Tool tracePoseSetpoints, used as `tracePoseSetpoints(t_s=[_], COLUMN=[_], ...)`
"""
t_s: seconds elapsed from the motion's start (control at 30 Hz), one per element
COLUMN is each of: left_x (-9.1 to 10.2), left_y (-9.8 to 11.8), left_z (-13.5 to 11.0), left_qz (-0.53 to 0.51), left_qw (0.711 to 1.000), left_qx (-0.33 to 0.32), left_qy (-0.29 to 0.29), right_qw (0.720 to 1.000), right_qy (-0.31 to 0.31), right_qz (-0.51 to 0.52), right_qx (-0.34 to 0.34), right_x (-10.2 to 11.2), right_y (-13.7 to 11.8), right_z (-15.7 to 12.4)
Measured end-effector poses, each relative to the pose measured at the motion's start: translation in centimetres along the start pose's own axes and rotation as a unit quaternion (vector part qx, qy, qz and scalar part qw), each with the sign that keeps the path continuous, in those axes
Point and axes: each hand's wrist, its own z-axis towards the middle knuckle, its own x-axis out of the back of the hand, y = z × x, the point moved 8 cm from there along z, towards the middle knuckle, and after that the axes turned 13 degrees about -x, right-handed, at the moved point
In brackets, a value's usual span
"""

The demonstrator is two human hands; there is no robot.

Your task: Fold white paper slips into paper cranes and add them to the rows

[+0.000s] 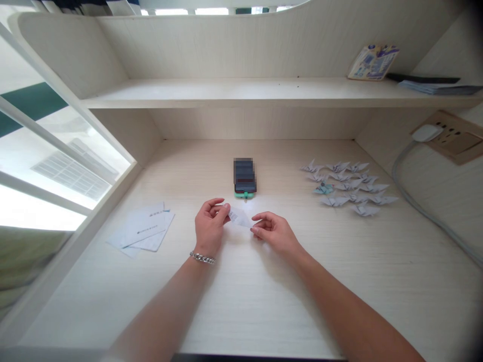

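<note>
At frame centre, the left hand (209, 226) and right hand (273, 232) pinch opposite ends of a small white folded paper slip (239, 217) between fingertips, just above the pale wooden desk (241, 301); a dark phone (245, 176) lies just behind.

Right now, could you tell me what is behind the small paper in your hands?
Behind the small paper, a dark phone lies on the desk, with a green piece at its near end. The left hand and right hand pinch the paper, covering its ends.

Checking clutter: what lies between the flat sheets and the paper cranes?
Head view: left hand and right hand pinching a small paper; the phone just behind them.
</note>
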Motion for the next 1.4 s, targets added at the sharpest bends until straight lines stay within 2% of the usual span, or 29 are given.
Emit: tracePoseSetpoints(t_s=[0.07,0.13,0.17,0.23,0.33,0.43,0.53,0.63,0.7,0.77,0.83,0.93,1.4], left_x=[0.3,0.3,0.1,-0.6,-1.4,-2.0,-2.7,-3.0,-2.9,-2.8,-3.1,-3.5,-3.6], left_y=[0.3,0.6,0.8,1.0,1.2,1.3,0.9,0.4,0.3,0.1,-0.1,-0.3,-0.3], left_z=[0.0,-0.2,-0.4,-0.8,-1.5,-1.9,-2.1,-2.0,-1.9,-1.9,-2.0,-2.2,-2.2], left_qz=[0.026,0.052,0.064,0.085,0.109,0.105,0.067,0.045,0.059,0.079,0.081,0.063,0.044], left_qw=[0.999,0.998,0.997,0.995,0.991,0.991,0.993,0.993,0.991,0.989,0.986,0.984,0.982], left_qx=[-0.016,-0.029,-0.035,-0.046,-0.056,-0.047,-0.019,-0.003,-0.01,-0.015,-0.012,-0.003,0.014], left_qy=[0.013,0.013,0.005,-0.019,-0.046,-0.067,-0.092,-0.114,-0.117,-0.125,-0.146,-0.166,-0.183], right_qw=[0.997,0.98,0.969,0.949,0.921,0.911,0.93,0.973,0.992,0.996,0.993,0.988,0.986], right_qy=[0.063,0.144,0.164,0.167,0.16,0.144,0.137,0.108,0.078,0.061,0.045,0.036,0.064], right_qz=[-0.031,-0.084,-0.114,-0.165,-0.247,-0.3,-0.268,-0.137,-0.034,0.044,0.106,0.148,0.148], right_qx=[0.038,0.107,0.148,0.212,0.254,0.243,0.213,0.153,0.093,0.046,0.029,0.024,0.051], right_x=[0.7,1.2,1.0,0.0,-1.5,-2.2,-1.8,-0.8,-0.3,0.0,0.2,0.3,0.9], right_y=[-0.8,-2.3,-3.0,-4.1,-4.5,-4.0,-3.6,-2.6,-1.4,-0.3,0.2,0.4,-0.5], right_z=[-0.5,-1.6,-2.3,-3.4,-4.1,-3.7,-3.3,-2.4,-1.5,-0.7,-0.1,0.2,-0.3])
